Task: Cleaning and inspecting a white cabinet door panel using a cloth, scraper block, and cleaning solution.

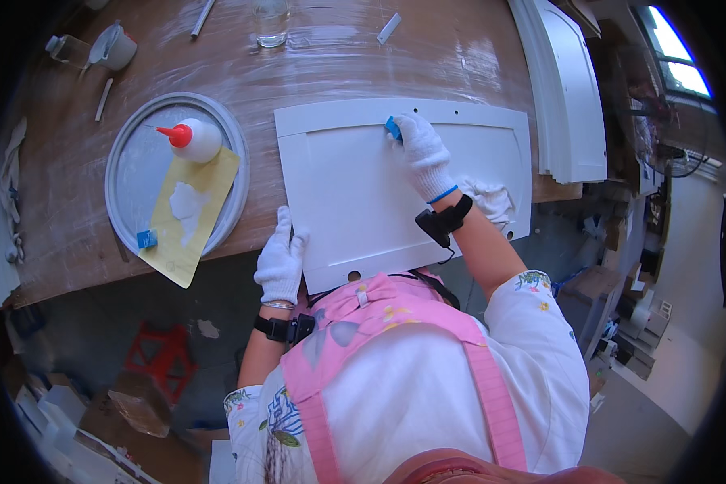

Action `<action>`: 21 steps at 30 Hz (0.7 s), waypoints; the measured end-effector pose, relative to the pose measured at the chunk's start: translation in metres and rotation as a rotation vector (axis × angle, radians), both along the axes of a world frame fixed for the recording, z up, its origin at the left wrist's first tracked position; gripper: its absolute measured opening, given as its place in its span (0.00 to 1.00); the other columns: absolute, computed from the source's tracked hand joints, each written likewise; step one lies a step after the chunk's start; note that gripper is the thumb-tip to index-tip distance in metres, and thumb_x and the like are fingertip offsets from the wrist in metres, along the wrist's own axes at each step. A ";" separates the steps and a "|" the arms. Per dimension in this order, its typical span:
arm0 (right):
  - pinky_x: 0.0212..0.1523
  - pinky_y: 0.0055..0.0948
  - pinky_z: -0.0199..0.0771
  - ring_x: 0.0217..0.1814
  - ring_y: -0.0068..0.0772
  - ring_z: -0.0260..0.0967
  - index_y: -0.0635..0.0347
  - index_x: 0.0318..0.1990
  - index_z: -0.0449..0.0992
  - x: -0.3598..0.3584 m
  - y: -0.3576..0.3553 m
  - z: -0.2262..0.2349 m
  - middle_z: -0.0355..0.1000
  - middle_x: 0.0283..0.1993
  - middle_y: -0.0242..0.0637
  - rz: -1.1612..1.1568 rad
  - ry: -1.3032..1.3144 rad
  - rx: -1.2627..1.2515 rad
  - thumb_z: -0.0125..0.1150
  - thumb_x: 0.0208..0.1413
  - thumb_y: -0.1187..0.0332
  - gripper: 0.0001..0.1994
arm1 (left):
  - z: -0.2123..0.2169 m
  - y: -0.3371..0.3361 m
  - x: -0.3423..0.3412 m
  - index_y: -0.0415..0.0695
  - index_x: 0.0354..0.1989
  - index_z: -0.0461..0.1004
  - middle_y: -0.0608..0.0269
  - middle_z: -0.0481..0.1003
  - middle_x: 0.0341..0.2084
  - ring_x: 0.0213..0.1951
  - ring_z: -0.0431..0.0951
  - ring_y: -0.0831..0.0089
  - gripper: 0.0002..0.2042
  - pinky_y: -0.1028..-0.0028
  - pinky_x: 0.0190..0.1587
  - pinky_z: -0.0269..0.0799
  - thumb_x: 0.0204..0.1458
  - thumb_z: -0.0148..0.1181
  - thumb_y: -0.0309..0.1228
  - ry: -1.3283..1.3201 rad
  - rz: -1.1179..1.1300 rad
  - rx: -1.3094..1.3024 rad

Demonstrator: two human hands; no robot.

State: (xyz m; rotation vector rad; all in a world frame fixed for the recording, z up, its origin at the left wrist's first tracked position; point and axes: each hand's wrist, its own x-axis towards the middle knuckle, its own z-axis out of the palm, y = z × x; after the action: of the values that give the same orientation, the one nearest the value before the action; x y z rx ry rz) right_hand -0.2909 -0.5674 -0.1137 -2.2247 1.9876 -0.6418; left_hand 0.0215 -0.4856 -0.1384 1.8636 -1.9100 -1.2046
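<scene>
A white cabinet-door-like panel [355, 185] with a recessed middle and raised border lies in front of me, its near edge at my waist. My right hand [424, 152], in a white knit glove, is closed on a small blue block [393, 127] near the panel's far border. The block's lower part is hidden by the fingers. At the panel's left edge rests my left hand [281, 260], also gloved, with fingers stretched out and thumb apart. A crumpled white cloth [489, 200] lies on the panel's right part, beside my right wrist.
Left of the panel, a round grey lid [121, 177] bears a white red-tipped bottle [198, 140] and a yellow sheet [187, 252] with white paste and another blue block [147, 239]. Stacked white panels [569, 97] stand right. A glass jar [270, 24] sits on the film-covered table [331, 73].
</scene>
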 end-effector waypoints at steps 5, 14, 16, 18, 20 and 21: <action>0.48 0.43 0.73 0.47 0.55 0.71 0.61 0.48 0.70 0.035 -0.011 0.004 0.73 0.43 0.48 0.006 -0.013 0.015 0.58 0.51 0.78 0.15 | -0.004 -0.002 0.005 0.53 0.71 0.58 0.42 0.78 0.45 0.43 0.78 0.44 0.31 0.55 0.46 0.73 0.62 0.52 0.51 0.053 -0.032 -0.021; 0.47 0.43 0.73 0.47 0.54 0.71 0.61 0.47 0.71 -0.002 0.001 0.005 0.73 0.45 0.49 -0.033 0.017 -0.019 0.58 0.52 0.78 0.14 | -0.001 -0.007 0.011 0.52 0.70 0.60 0.43 0.79 0.39 0.39 0.80 0.48 0.32 0.57 0.43 0.73 0.59 0.56 0.51 0.139 -0.009 0.012; 0.48 0.43 0.72 0.48 0.54 0.71 0.62 0.48 0.70 0.010 -0.005 0.006 0.73 0.45 0.49 0.007 0.019 0.035 0.59 0.51 0.78 0.15 | 0.000 -0.009 0.011 0.51 0.70 0.61 0.44 0.79 0.37 0.37 0.80 0.49 0.32 0.58 0.42 0.73 0.59 0.56 0.50 0.152 -0.019 0.045; 0.48 0.42 0.72 0.48 0.54 0.71 0.62 0.48 0.70 0.034 -0.015 0.002 0.73 0.46 0.48 0.061 -0.025 0.054 0.60 0.50 0.78 0.16 | 0.001 -0.013 0.011 0.51 0.70 0.61 0.46 0.78 0.32 0.33 0.79 0.52 0.32 0.59 0.40 0.72 0.58 0.57 0.49 0.134 -0.032 0.123; 0.49 0.42 0.72 0.48 0.54 0.71 0.61 0.49 0.69 0.047 -0.020 0.003 0.73 0.46 0.48 0.128 -0.076 0.076 0.61 0.50 0.77 0.17 | 0.005 -0.014 0.012 0.51 0.70 0.61 0.47 0.78 0.31 0.32 0.79 0.53 0.32 0.59 0.40 0.72 0.57 0.58 0.48 0.139 -0.024 0.145; 0.49 0.42 0.72 0.48 0.54 0.71 0.61 0.49 0.69 0.051 -0.022 0.006 0.73 0.45 0.48 0.147 -0.091 0.110 0.60 0.50 0.78 0.17 | 0.007 -0.015 0.013 0.51 0.70 0.61 0.47 0.78 0.30 0.32 0.78 0.54 0.32 0.60 0.39 0.72 0.57 0.58 0.47 0.148 -0.018 0.166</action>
State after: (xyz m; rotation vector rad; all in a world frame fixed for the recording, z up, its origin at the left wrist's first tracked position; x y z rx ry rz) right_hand -0.2403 -0.5891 -0.1076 -2.2087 1.7533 -0.5903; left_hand 0.0342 -0.5006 -0.1317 1.7809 -1.8011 -1.5039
